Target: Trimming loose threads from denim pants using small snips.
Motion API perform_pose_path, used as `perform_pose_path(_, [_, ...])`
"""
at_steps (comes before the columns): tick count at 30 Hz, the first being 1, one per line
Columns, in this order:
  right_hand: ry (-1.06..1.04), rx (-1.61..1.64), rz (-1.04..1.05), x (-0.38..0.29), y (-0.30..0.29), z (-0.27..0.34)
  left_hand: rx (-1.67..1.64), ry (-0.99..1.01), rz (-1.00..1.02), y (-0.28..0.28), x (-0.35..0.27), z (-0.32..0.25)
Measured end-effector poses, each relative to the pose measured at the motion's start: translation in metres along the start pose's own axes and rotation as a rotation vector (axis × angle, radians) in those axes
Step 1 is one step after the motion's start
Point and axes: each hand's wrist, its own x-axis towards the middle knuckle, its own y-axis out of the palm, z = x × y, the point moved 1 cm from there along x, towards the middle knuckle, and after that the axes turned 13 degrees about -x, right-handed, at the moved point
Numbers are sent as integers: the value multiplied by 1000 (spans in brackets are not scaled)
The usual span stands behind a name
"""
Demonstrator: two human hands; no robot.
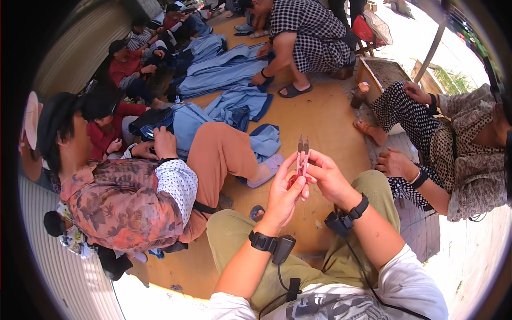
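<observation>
A small pair of thread snips (303,154), with pointed metal blades and reddish handles, is held upright before me, blades pointing away. My left hand (287,191) grips its lower end from the left, the thumb laid across it. From the other side, the fingers of my right hand (326,174) pinch the same snips along the handle. Something red (294,181) shows between the fingers of my left hand; most of it is hidden. Both hands are above the gap between my knees.
Brown sheet flooring (320,116) lies beneath. Piled blue denim garments (224,72) spread ahead-left. A person in a floral top (128,200) sits close on my left, another person (464,156) on my right. Beyond, someone in checks (312,32) crouches over the denim. Cables (360,260) run from my wrists.
</observation>
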Motion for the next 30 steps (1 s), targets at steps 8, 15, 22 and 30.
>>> perform_pose_path(8, [34, 15, -16, -10, -6, 6, 104, 14, 22, -1, -3, -1])
perform_pose_path(15, [124, -27, 26, -10, -16, 5, 136, 11, 1, -2, 0, 4])
perform_pose_path(22, [-31, -94, -94, -8, -18, 9, 150, 81, -77, 1, 5, 2])
perform_pose_path(30, [-79, -82, -127, -9, -15, 17, 163, 26, 33, -1, 7, -6])
